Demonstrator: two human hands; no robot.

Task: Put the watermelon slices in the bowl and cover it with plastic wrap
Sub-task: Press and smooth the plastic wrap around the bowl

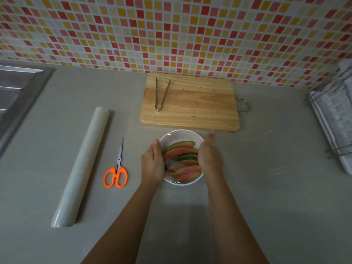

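Observation:
A white bowl (179, 135) stands on the grey counter just in front of the cutting board. Several watermelon slices (187, 173) lie in it, red flesh with green rinds. A sheet of clear plastic wrap (178, 181) lies over the bowl, glinting at the near rim. My left hand (153, 164) is pressed flat against the bowl's left side, fingers together. On the opposite side my right hand (209, 157) cups the right rim. The roll of plastic wrap (82, 166) lies to the left on the counter.
Orange-handled scissors (116, 171) lie between the roll and the bowl. A wooden cutting board (200, 105) behind the bowl carries metal tongs (162, 94). A steel sink (17, 92) is at far left; a wire rack (333, 115) is at far right.

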